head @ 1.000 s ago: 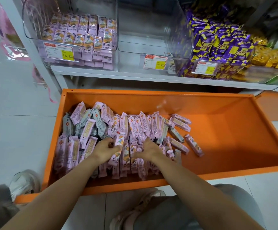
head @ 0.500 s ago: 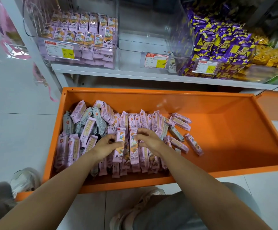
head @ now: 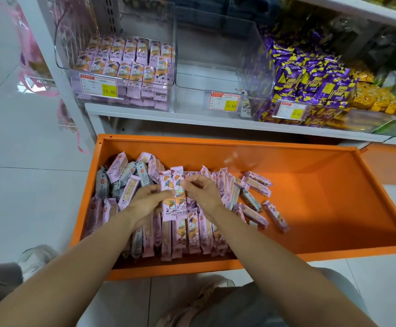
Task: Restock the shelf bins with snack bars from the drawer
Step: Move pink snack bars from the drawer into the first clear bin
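Fingers: curled in tight, clamped on the left side of two pink bars, and that's the left hand doing the work.
Right hand: fingers bent and pinching the upper right side of the same pair, so both hands are on it!
Two pink bars: side by side, standing on end, printed faces to the camera, lifted just above the heap.
Drawer: orange, pulled out over the pale floor, under the shelf.
Snack bar heap: packed into the drawer's left half, with rows along the front edge and a jumble toward the back left corner.
Loose bars: a few lie scattered near the drawer's middle, apart from the heap.
Left bin: clear plastic at the shelf's left end, with matching pink bars stacked in rows and a price tag on its front.
Middle bin: clear, right beside it, price tag on the front.
Purple packets: piled high further along the shelf to the right.
Shoe: on the floor by the drawer's front left corner.
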A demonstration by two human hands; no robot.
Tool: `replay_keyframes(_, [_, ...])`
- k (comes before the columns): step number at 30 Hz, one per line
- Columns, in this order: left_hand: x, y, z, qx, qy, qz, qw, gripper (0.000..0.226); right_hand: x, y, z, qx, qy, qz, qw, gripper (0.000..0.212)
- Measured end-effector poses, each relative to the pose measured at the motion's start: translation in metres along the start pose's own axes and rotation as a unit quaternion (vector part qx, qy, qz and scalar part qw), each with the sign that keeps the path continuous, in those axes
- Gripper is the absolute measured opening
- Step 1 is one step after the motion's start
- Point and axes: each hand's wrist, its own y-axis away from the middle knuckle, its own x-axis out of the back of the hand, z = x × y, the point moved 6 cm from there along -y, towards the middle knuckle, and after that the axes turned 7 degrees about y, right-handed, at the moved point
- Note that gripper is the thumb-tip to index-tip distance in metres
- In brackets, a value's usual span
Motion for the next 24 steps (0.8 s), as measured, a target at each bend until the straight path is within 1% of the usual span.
replay_keyframes(1, [0.001,0.0,0.004,-0.006,0.01,0.006,1.0,0.018,-0.002,0.002,-0.006,0.014,0.0,-0.001,1.0,0.006])
replay_keyframes(3, [0.004,0.002,0.015,-0.018,0.023,0.023,0.999,0.022,-0.008,0.006,-0.019,0.033,0.018,-0.013,0.999,0.023])
replay_keyframes(5, [0.009,0.003,0.025,-0.037,0.043,0.04,0.998,0.023,-0.015,0.01,-0.029,0.05,0.094,-0.041,0.994,0.042])
replay_keyframes(7, [0.015,0.005,0.036,-0.059,0.052,0.056,0.995,0.016,-0.026,0.015,-0.036,0.058,0.164,-0.091,0.981,0.063])
replay_keyframes(8, [0.018,0.005,0.041,-0.07,0.051,0.061,0.994,0.013,-0.032,0.018,-0.038,0.058,0.18,-0.114,0.975,0.073])
replay_keyframes(9, [0.019,0.007,0.047,-0.079,0.048,0.063,0.994,0.015,-0.036,0.02,-0.041,0.066,0.19,-0.123,0.972,0.081])
replay_keyframes(11, [0.02,0.01,0.059,-0.102,0.04,0.067,0.992,0.023,-0.041,0.019,-0.049,0.093,0.201,-0.101,0.97,0.089])
replay_keyframes(14, [0.02,0.017,0.087,-0.148,0.031,0.083,0.985,0.024,-0.045,0.015,-0.072,0.131,0.209,-0.037,0.968,0.087])
replay_keyframes(19, [0.024,0.023,0.144,-0.196,0.022,0.067,0.978,0.037,-0.05,0.003,-0.128,0.217,0.249,0.052,0.943,0.081])
replay_keyframes(23, [0.027,0.03,0.191,-0.254,0.012,0.064,0.965,0.024,-0.059,-0.003,-0.173,0.268,0.244,0.1,0.927,0.069])
replay_keyframes(24, [0.029,0.031,0.202,-0.264,0.009,0.062,0.963,0.027,-0.061,-0.006,-0.184,0.275,0.244,0.113,0.923,0.067])
